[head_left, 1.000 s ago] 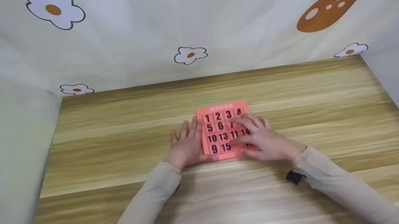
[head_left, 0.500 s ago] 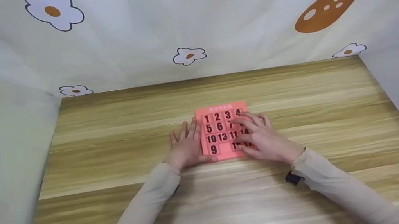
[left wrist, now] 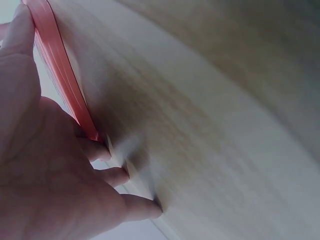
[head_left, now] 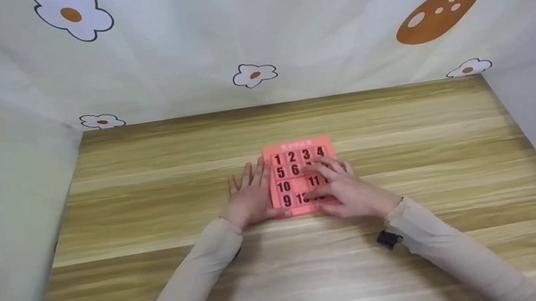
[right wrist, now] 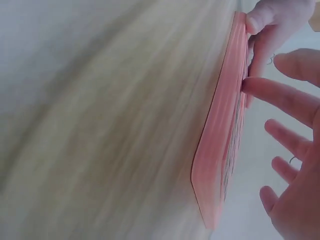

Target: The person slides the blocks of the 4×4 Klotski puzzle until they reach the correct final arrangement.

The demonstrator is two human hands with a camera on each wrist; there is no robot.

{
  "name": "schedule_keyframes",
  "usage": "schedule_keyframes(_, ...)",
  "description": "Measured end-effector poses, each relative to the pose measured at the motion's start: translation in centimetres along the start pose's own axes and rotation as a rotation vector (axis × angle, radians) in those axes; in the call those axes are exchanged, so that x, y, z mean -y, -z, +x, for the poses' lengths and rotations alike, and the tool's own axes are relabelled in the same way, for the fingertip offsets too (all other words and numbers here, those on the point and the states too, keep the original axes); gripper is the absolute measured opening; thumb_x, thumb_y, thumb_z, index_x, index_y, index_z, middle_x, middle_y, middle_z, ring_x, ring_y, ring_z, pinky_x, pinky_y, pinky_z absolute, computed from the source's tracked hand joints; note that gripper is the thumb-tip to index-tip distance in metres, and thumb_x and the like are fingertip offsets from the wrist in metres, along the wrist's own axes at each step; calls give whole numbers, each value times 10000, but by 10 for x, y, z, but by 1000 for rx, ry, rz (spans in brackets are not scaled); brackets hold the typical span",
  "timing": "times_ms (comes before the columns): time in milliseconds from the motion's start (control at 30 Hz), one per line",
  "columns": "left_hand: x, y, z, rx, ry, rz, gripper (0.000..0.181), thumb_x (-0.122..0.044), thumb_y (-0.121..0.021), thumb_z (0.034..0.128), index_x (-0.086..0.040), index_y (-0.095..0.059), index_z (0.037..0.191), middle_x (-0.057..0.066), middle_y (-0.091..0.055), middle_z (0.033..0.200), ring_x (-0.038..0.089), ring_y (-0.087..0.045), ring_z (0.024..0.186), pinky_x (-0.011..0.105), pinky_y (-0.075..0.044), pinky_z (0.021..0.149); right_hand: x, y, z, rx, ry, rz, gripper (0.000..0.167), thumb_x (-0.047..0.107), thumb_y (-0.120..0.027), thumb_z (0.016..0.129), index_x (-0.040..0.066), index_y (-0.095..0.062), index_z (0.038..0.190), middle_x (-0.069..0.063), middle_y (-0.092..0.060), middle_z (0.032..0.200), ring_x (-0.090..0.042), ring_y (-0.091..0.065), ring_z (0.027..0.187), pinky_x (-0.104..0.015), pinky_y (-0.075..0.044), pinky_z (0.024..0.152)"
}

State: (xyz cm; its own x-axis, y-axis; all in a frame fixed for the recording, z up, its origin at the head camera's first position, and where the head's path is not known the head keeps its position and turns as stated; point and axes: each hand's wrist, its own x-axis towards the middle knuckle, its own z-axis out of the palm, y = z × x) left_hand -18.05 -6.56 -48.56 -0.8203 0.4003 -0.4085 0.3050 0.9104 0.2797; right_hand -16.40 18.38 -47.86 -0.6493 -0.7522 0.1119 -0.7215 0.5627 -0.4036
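Observation:
A pink number board (head_left: 296, 145) lies flat on the wooden table, its square tiles in rows; a bare slot shows between tiles 10 and 11. Along the board's left edge rests the left hand (head_left: 251, 199), fingers spread and thumb on the lower left corner. In the left wrist view that hand (left wrist: 60, 175) touches the board's edge (left wrist: 62, 70). The right hand (head_left: 351, 188) is over the board's right side, hiding several tiles. From the right wrist view, one finger of the right hand (right wrist: 295, 130) touches the board's top (right wrist: 215, 135), the others spread above it.
Wood-grain table (head_left: 146, 190) surrounds the board. Behind it hangs a pale cloth (head_left: 168, 54) with flowers and orange shapes, and pale walls stand at both sides. A dark object (head_left: 389, 239) sits at the right wrist.
The right hand has shifted slightly left. Tile 15 moved right, then tile 13 came down into the bottom row, leaving the bare slot one row higher. The left hand stays put.

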Motion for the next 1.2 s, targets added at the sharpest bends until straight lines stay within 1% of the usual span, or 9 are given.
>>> schedule_keyframes(167, 1, 0, 0, -1, 0, -16, 1254, -739, -623, 730, -86, 71, 1545, 101, 133, 1590, 354, 101, 1436, 646, 47, 1085, -4, 0, -3, -68, -52, -1, 362, 158, -656, 865, 112, -671, 1224, -197, -339, 1491, -423, -215, 1377, -620, -164, 1073)
schedule_keyframes(300, 1, -1, 0, 0, 1, -25, 1256, -734, -628, 731, -88, 79, 1543, 98, 135, 1588, 351, 105, 1435, 644, 51, 1085, -5, -2, -3, -117, -82, -13, 404, 114, -661, 840, 84, -649, 1243, -223, -334, 1482, -453, -220, 1363, -628, -167, 1066)
schedule_keyframes(400, 1, -1, 0, 0, 3, -19, 1256, -741, -621, 730, -84, 76, 1543, 98, 136, 1588, 349, 106, 1435, 643, 48, 1086, -4, -5, -1, -104, -87, -21, 409, 139, -663, 845, 86, -645, 1250, -226, -332, 1480, -438, -219, 1365, -627, -167, 1065)
schedule_keyframes(467, 1, -1, 0, 3, 5, -20, 1250, -742, -617, 734, -82, 67, 1545, 97, 133, 1590, 346, 109, 1436, 641, 50, 1087, -2, -9, 3, -84, -83, -25, 392, 176, -661, 869, 104, -646, 1254, -217, -335, 1481, -426, -225, 1365, -624, -170, 1063)
schedule_keyframes(600, 1, 0, -2, 9, 4, -25, 1232, -737, -614, 745, -81, 52, 1548, 94, 132, 1592, 345, 116, 1434, 643, 48, 1089, 4, -12, 13, -48, -76, -39, 367, 237, -652, 898, 145, -655, 1253, -195, -334, 1490, -434, -228, 1365, -660, -166, 1055)
schedule_keyframes(767, 0, 0, -2, 11, -5, -11, 1205, -725, -609, 766, -76, 36, 1550, 105, 114, 1598, 358, 103, 1436, 654, 11, 1092, 11, -10, 25, -10, -84, -52, 361, 247, -640, 911, 160, -657, 1261, -186, -319, 1504, -433, -213, 1374, -660, -148, 1066)
schedule_keyframes(900, 0, 1, -1, 5, -8, 11, 1190, -733, -594, 773, -75, 19, 1552, 112, 89, 1603, 369, 84, 1437, 662, -22, 1091, 13, -8, 33, -2, -100, -50, 364, 255, -643, 915, 180, -655, 1271, -153, -311, 1519, -414, -200, 1389, -650, -138, 1071)
schedule_keyframes(1033, -1, 1, -1, -3, -9, 26, 1190, -747, -581, 768, -75, 8, 1553, 117, 85, 1600, 386, 71, 1434, 665, -42, 1090, 11, -7, 33, 1, -135, -32, 385, 267, -663, 897, 197, -651, 1275, -135, -300, 1531, -396, -186, 1400, -661, -111, 1077)
schedule_keyframes(1200, -2, 2, -1, -10, -8, 22, 1205, -749, -594, 753, -65, -8, 1552, 130, 81, 1596, 408, 63, 1427, 668, -49, 1086, 6, -8, 28, 4, -164, -8, 421, 335, -665, 896, 226, -631, 1301, -142, -267, 1547, -408, -159, 1407, -696, -91, 1061)
